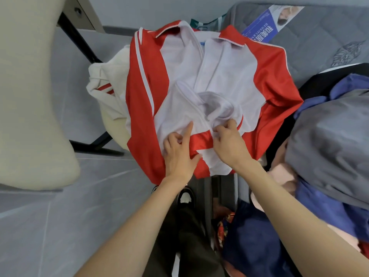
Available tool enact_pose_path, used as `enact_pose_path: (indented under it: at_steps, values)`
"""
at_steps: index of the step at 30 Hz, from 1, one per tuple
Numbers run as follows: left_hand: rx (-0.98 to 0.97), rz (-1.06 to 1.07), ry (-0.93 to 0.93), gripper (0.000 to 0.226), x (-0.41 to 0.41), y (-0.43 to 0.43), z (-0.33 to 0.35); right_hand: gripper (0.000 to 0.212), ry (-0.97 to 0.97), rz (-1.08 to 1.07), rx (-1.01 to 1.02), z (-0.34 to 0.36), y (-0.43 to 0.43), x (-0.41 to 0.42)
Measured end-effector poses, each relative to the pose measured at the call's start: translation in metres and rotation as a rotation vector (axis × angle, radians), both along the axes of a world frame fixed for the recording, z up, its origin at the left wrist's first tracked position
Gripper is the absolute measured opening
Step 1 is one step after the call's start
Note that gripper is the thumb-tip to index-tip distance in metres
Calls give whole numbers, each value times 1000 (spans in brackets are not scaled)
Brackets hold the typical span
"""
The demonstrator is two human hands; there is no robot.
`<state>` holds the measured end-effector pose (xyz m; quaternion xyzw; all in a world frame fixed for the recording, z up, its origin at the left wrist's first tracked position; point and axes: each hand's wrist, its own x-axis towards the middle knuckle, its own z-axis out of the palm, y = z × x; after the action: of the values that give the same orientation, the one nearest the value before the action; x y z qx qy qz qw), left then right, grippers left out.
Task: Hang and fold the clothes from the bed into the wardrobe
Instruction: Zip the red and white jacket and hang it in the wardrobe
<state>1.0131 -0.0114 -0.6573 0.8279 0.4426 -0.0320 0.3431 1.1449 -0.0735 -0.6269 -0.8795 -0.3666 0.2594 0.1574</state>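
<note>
The red and white jacket [199, 80] lies spread open at the corner of the bed [319, 43], white lining up, collar at the far end and hem towards the person. Its near edge hangs off the bed's corner.

The left hand [179, 150] rests on the jacket's hem, forefinger straight and pressing the white lining, thumb lying on the red band. Its other fingers [173, 138] are curled under, and I cannot tell whether they hold any cloth. The right hand [229, 144], just beside it, has its fingers clenched, pinching a bunched fold of the lining near the bottom of the front opening.

Left of the jacket and partly under it sits a cream garment [103, 90] with red stripes. Right of the jacket is a heap of clothes, a grey piece [329, 148] on top and a blue one [349, 84] behind it. Beyond the collar a blue leaflet [265, 23] lies on the bed.
</note>
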Motion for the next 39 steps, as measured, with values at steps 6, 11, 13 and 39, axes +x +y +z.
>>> enact_pose_path:
  at_steps: [6,11,13,39]
  values:
    - [158,-66,41,75,-9,18,-2,24,-52,-171,66,-1,-30,5]
    - [201,-23,-90,67,-31,33,5,39,-228,-36,-268,-10,-47,6]
    - [211,-44,-151,68,-40,39,8,54,-315,6,-306,-10,-50,3]
    - [-626,396,-421,33,-23,18,32,23,328,-403,190,6,-23,-19]
